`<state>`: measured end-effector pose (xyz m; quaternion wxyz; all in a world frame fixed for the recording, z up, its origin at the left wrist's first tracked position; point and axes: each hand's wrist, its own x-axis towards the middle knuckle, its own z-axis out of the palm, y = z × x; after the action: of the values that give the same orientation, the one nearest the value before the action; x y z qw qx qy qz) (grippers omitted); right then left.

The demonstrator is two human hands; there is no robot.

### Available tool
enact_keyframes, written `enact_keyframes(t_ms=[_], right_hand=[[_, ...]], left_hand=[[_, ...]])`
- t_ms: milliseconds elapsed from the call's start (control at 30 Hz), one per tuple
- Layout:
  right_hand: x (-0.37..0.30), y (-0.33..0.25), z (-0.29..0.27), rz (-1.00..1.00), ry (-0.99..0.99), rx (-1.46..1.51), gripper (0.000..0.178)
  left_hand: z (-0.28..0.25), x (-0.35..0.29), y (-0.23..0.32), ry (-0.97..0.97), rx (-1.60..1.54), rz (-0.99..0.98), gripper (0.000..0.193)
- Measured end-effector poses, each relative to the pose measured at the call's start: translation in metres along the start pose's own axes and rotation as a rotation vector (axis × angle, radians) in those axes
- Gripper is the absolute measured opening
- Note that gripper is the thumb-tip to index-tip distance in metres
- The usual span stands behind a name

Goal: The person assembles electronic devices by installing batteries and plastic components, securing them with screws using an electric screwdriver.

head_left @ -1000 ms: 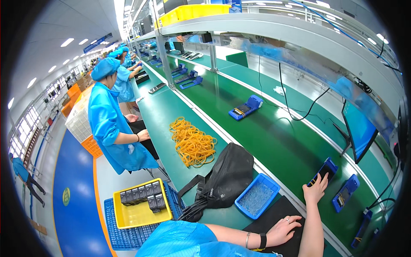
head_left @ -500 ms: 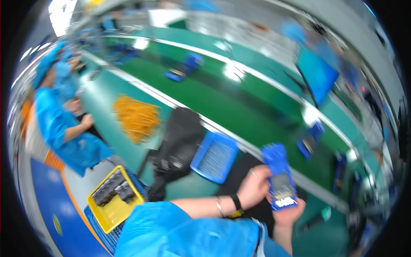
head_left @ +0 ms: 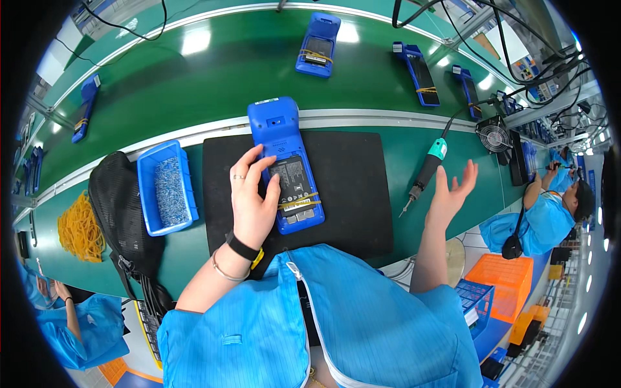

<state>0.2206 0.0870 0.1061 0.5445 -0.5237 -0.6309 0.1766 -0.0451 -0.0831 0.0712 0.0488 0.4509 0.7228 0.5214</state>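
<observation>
The blue handheld terminal (head_left: 285,165) is now laid face down on the black mat (head_left: 349,187), where half a second ago it was carried in the air in both hands. The left hand (head_left: 253,197) is pressed flat on its back, fingers spread over the label and the yellow rubber band across the lower half; it is held down rather than gripped. The right hand (head_left: 451,191) has been taken off the device and is seen to the right of it, lifted clear of the worktop (head_left: 401,145), palm open, nothing in it. The electric screwdriver (head_left: 424,173) (green collar, black grip) lies between the terminal and that hand, untouched. In all likelihood the device has been set down ready for work on its back.

Counted from the terminal: one blue bin of small screws (head_left: 167,187) just to its left, one black mesh bag (head_left: 123,207) beyond the bin, one heap of yellow rubber bands (head_left: 81,225) further left. Behind the terminal, on the green conveyor belt (head_left: 194,84), four more blue terminals are seen, one to the left and three to the right. One small fan (head_left: 495,132) stands far to the right.
</observation>
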Motion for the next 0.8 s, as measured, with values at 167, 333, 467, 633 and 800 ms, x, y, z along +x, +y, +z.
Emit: enact_keyframes(t_ms=[167,333,467,633,800], right_hand=[[0.006,0.052,0.001,0.514,-0.149,0.309,0.07],[0.011,0.047,0.005,0.188,-0.329,-0.39,0.082],[0.028,0.036,0.006,0.234,-0.476,-0.566,0.078],[0.042,0.055,0.005,0.527,-0.579,-0.041,0.066],[0.012,-0.004,0.018,0.722,-0.824,1.06,0.074]], left_hand=[[-0.016,-0.034,0.023,-0.297,0.23,0.129,0.042],[-0.013,-0.05,0.03,-0.387,0.315,0.153,0.065],[-0.009,-0.046,0.026,-0.371,0.349,0.178,0.066],[-0.011,-0.046,0.025,-0.373,0.314,0.152,0.064],[-0.011,-0.048,0.025,-0.371,0.291,0.137,0.062]])
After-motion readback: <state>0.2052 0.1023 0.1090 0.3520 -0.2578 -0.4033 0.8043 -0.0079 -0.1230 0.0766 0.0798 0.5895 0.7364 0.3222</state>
